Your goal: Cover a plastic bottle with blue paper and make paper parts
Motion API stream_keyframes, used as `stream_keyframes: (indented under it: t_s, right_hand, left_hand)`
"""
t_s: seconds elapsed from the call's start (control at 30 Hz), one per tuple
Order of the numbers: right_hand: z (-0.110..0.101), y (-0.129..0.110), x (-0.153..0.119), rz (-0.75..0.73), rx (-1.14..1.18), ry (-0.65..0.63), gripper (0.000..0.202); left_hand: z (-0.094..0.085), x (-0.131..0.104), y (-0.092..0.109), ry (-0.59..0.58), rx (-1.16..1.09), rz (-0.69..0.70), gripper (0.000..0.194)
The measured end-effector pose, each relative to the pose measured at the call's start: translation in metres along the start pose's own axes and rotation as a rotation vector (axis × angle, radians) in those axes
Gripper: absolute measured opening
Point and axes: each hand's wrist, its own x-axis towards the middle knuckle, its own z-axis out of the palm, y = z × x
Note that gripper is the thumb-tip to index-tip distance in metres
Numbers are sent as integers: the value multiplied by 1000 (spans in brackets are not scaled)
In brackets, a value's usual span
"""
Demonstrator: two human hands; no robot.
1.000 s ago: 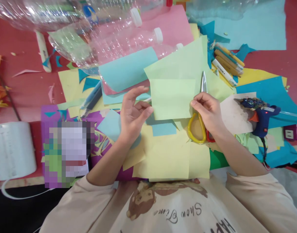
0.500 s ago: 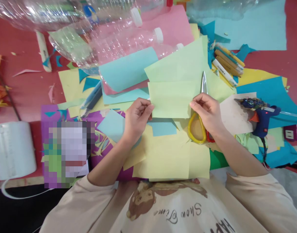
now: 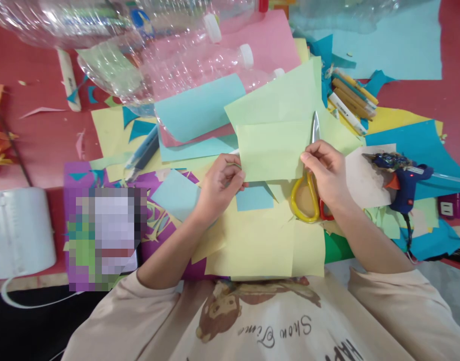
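Holding: my left hand (image 3: 222,184), right hand (image 3: 324,168) pinched pale-green rectangular paper (image 3: 272,152) toward red desk's (image 3: 37,155) front edge; next likely needed steadiness.

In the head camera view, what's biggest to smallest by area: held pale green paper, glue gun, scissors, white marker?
1. Pale green paper
2. Glue gun and scissors: unsure, since the right hand partly hides the scissors
3. White marker
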Motion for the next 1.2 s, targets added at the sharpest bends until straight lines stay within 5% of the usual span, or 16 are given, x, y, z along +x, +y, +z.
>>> stream_keyframes:
  t_s: [0.33, 0.53, 0.67, 1.0, 1.2]
  right_hand:
    - [-1, 2, -5, -117, -84, 65, 16]
    - [-5, -2, -3, -136, -185, 108, 20]
    - [-4, -1, -2, -117, -190, 58, 17]
    - [-3, -1, -2, -104, -175, 34, 16]
    - [-3, 0, -3, -77, -137, 31, 16]
  left_hand:
    - [-2, -6, -3, -69, 120, 26, 26]
    - [-13, 3, -9, 207, 759, 378, 21]
    - [-18, 10, -16, 158, 992, 387, 22]
    - [-52, 17, -9, 314, 882, 381, 25]
    - [-71, 19, -7, 394, 662, 389, 48]
